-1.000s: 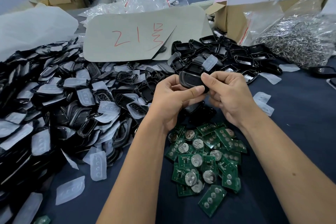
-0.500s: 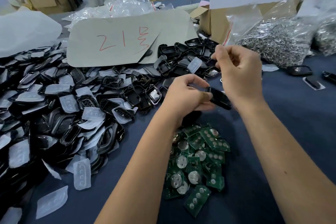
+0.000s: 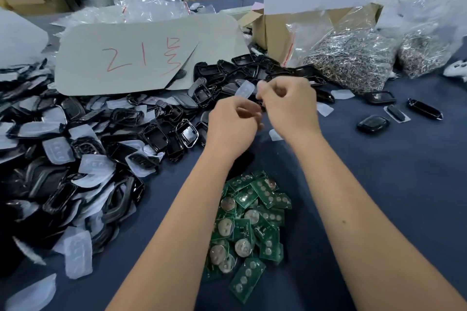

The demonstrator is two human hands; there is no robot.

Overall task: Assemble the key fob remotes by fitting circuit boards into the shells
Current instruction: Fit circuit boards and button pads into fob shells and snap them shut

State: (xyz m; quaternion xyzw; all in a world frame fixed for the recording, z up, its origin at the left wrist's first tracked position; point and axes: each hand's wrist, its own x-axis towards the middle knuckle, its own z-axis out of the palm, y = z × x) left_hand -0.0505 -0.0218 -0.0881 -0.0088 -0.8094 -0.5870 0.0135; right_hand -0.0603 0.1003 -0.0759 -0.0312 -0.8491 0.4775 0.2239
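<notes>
The black shell that the left hand held half a second ago no longer shows between the hands, and the right hand [image 3: 288,106], then raised well above the left, now sits just beside the left hand [image 3: 232,126], both with fingers curled in over the blue table cover [image 3: 379,184]. Motion blur hides whatever the fingertips may be pinching, so I cannot tell whether either hand grips anything; a dark edge shows in the narrow gap between them but is too smeared to name. Just beyond the right hand's knuckles a translucent button pad [image 3: 244,88] lies on the nearer edge of a heap of black shells [image 3: 156,131], which spreads from ahead of the hands far out to the left, mixed with many more clear pads. Directly below the wrists, between the two forearms, lies a pile of green circuit boards [image 3: 249,225], several showing round silver coin cells. To the right of the right hand, well apart from it, a few finished black fobs [image 3: 373,124] rest on the cover, one on a small clear pad. Ahead and to the left of the hands a grey card sheet with red handwriting [image 3: 141,58] lies over the far part of the shell heap. Ahead and to the right stands a cardboard box [image 3: 270,33], and beside it clear bags of metal key rings [image 3: 351,58].
</notes>
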